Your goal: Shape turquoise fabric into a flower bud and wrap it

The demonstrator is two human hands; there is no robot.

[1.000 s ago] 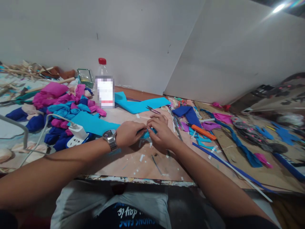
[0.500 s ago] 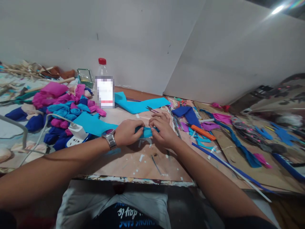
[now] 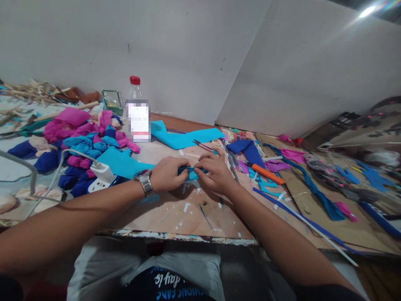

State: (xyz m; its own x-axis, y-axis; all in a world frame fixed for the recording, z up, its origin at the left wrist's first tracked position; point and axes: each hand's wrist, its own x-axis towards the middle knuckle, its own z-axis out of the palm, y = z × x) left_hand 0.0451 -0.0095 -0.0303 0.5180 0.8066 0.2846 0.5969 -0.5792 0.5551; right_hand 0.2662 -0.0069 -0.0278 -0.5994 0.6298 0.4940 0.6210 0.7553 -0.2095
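Between my two hands, just above the worktable, is a small folded strip of turquoise crepe paper [image 3: 193, 173]. My left hand [image 3: 169, 173], with a metal watch on the wrist, pinches one end of it. The other end is pinched by my right hand [image 3: 214, 171], its thumb and forefinger close to the left thumb. A longer turquoise crepe strip [image 3: 125, 163] lies left of my left hand. Behind the hands another turquoise strip [image 3: 184, 139] stretches across the table. The dark tips of small scissors [image 3: 199, 144] show beyond my right fingers; the rest is hidden.
A red-capped bottle [image 3: 138, 121] stands near the wall. Rolled paper flowers [image 3: 94, 146] in pink and blue pile up at left, beside a white power strip [image 3: 102, 182]. At right lie an orange cutter [image 3: 267, 174], paper scraps, cardboard [image 3: 313, 209] and a long white stick [image 3: 319, 228].
The right fingers have slid left along the strip, closer to the left thumb. The turquoise piece is folded and gathered more narrowly between the fingertips.
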